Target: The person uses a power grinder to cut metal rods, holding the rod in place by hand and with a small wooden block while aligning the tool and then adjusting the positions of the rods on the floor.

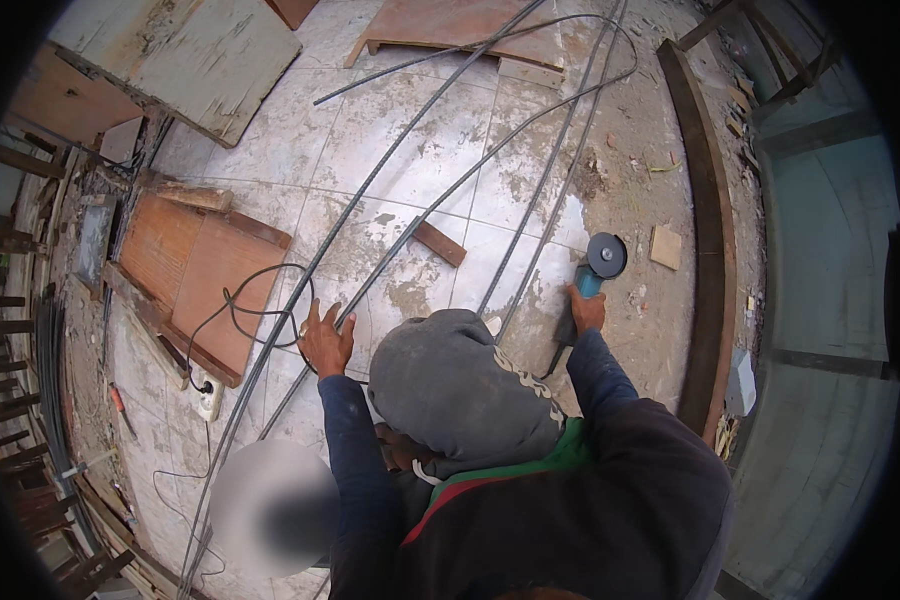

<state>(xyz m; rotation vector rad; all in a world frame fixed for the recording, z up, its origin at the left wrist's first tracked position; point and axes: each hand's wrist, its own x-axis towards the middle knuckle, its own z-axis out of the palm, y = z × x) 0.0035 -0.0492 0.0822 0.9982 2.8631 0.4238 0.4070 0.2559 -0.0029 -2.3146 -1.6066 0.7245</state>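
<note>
My left hand [327,340] rests low over the steel rebar, its fingers spread. One rebar rod [380,265] passes by its fingertips, and I cannot tell whether they press on it. Just left of the hand runs another rod [355,195]. My right hand [588,312] is wrapped around the body of a teal angle grinder [589,282]. The grinder's dark round disc [606,256] faces up, apart from the rods; whether it spins I cannot tell. Rounded grey cloth [460,385] between my arms hides part of the rods.
A short wood block [438,243] lies by the rods. Brown wooden panels [205,270] and a looping black cable [232,300] are at left, with a white socket strip [210,400] and a red-handled screwdriver [118,400]. A long dark beam [708,250] borders the right.
</note>
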